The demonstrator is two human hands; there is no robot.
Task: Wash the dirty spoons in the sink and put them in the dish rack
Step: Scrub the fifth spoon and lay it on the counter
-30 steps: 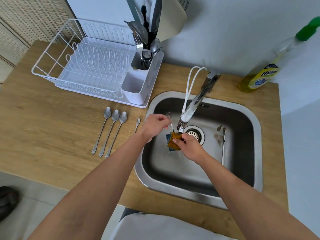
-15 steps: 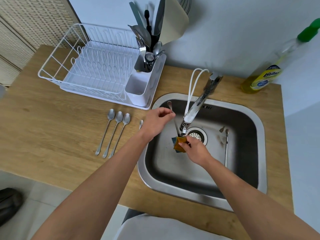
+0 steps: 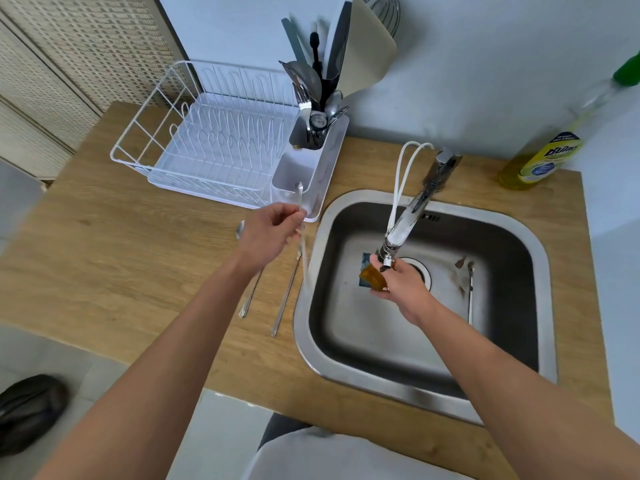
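Observation:
My left hand pinches a blurred metal spoon over the counter, its bowl just in front of the white dish rack's empty cutlery compartment. My right hand holds a yellow sponge in the steel sink, right under the tap spout. Spoons lie on the wooden counter left of the sink, partly hidden by my left arm. One more spoon lies in the sink at the right, beside some dirt.
The rack's back compartment holds cutlery and utensils. A beige cutting board leans against the wall. A yellow dish-soap bottle stands at the counter's back right. A dark shoe is on the floor at left.
My left hand has lifted the spoon out of the sink and carried it left and back toward the rack. My right hand stayed under the tap with the sponge.

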